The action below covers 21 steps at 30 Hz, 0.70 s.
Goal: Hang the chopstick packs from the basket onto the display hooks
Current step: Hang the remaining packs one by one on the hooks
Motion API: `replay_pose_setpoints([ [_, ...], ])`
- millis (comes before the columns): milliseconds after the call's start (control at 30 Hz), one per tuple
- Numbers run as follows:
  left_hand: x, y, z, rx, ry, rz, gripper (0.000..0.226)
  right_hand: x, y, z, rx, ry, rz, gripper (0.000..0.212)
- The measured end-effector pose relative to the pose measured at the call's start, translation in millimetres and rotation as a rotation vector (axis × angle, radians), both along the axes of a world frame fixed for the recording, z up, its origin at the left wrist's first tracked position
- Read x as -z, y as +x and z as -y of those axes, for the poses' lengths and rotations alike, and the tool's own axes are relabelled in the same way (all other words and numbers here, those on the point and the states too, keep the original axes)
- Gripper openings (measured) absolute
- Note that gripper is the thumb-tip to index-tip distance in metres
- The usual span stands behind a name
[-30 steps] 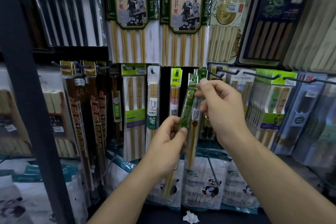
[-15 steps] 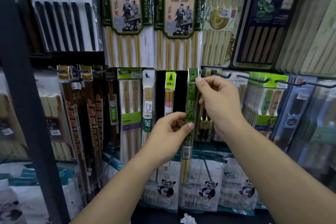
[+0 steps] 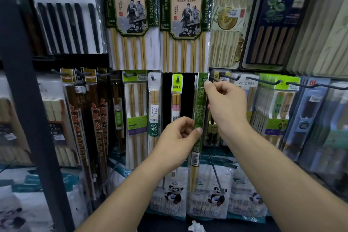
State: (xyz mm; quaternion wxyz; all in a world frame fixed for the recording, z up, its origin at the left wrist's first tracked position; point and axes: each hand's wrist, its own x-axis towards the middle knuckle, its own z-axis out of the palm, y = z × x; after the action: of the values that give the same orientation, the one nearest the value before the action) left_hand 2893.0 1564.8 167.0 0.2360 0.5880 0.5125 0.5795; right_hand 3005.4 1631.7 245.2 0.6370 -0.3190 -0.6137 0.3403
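- Fingers (image 3: 207, 82) of right hand (image 3: 227, 105) pinch the top header of the long narrow green plastic chopstick pack (image 3: 199, 103), right beside its hang hole. Left hand (image 3: 176, 143) pinches the same pack lower down, thumb across its front. Both are clamped on it.
- Pack is near-upright, just right of the slim pack with the lime-yellow header card (image 3: 177, 85), with a strip of dark bare panel between them. Basket not in view.
- Can't tell whether a peg is through the hole. The hole sits about level with the lime-yellow pack's peg, so my read is that threading is in progress.
- Risk 1: hole misses the peg tip. The header looks like thin film that flexes under a pinch, and the right fingertip hides part of the hole area. Pack could slide past the peg, or the film could tear at the hole.
- Risk 2: early release. If only the hole's edge catches, the pack drops toward the white panda-print bags (image 3: 212, 196) below the lime-yellow pack.
- Risk 3: wrong or crowded peg. Dark wire hooks (image 3: 263, 80) further right of the lime-yellow pack are packed close, and the right hand sits in front of the nearest one. It could snag or knock off neighbouring stock.
- Risk 4: the low left-hand grip twists the pack. The sticks inside act as a lever and swing the header off the peg axis.
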Motion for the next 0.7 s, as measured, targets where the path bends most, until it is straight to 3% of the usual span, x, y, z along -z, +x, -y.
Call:
replay_pose_setpoints([
  [533,-4.0,4.0,4.3,-0.031,-0.062,0.087,0.008,12.0,0.6,-8.6,0.038,0.008,0.035,0.034],
  [700,-17.0,3.7,8.9,-0.23,0.09,-0.171,0.01,36.5,13.3,-9.5,0.069,0.108,0.111,0.019],
])
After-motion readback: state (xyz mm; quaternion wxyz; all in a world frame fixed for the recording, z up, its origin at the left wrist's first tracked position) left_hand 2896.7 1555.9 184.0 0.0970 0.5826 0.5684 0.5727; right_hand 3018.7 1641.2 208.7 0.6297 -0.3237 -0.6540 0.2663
